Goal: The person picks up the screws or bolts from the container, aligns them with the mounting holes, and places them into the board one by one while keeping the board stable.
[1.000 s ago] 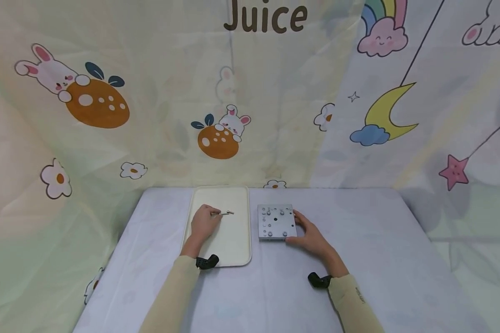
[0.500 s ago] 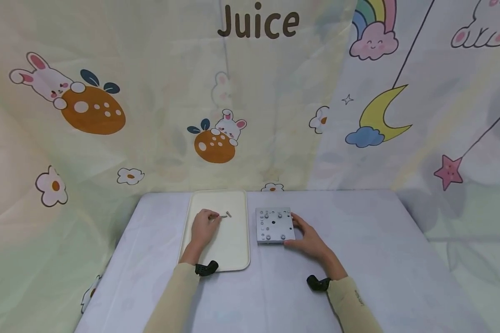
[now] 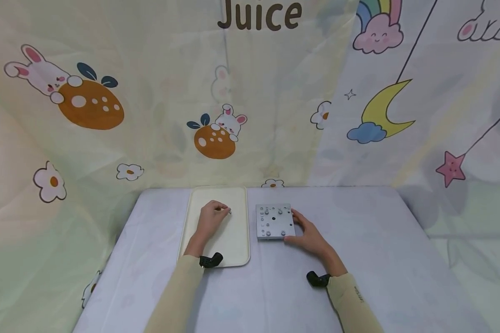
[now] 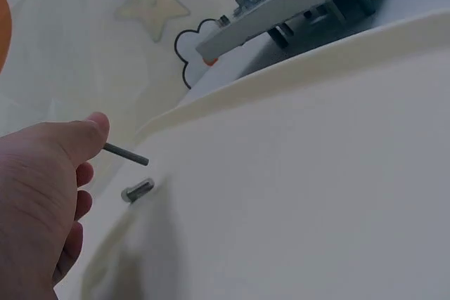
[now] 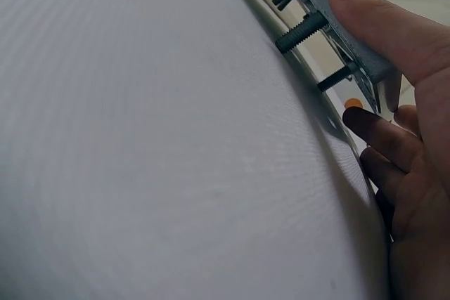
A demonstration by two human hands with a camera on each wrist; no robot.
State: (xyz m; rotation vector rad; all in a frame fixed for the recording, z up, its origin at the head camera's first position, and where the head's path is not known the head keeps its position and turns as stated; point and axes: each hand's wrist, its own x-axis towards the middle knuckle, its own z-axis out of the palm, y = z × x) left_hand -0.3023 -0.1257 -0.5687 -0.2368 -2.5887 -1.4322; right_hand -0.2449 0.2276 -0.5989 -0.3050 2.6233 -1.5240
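Over the cream tray (image 3: pixel 233 249), my left hand (image 3: pixel 210 219) pinches a thin grey metal pin (image 4: pixel 126 154) between thumb and forefinger. Just below the pin, a short bright metal piece (image 4: pixel 137 190), perhaps a small bolt, lies on the tray; in the head view the fingertips mostly cover it. To the tray's right, my right hand (image 3: pixel 310 236) holds a square silver metal plate (image 3: pixel 279 222) by its right side, thumb at the front edge and fingers behind. Several bolts and pins are set in the plate. Threaded bolt ends (image 5: pixel 302 31) stick out beneath it.
A white cloth covers the table (image 3: pixel 241 300). Behind it hangs a printed curtain (image 3: pixel 158 138) with rabbits, flowers and a moon. The tray's raised rim (image 4: pixel 281 68) stands between the left hand and the plate.
My left hand has shifted slightly right and away from me, so its fingertips now come over the loose metal piece. My right hand and the plate stay in place.
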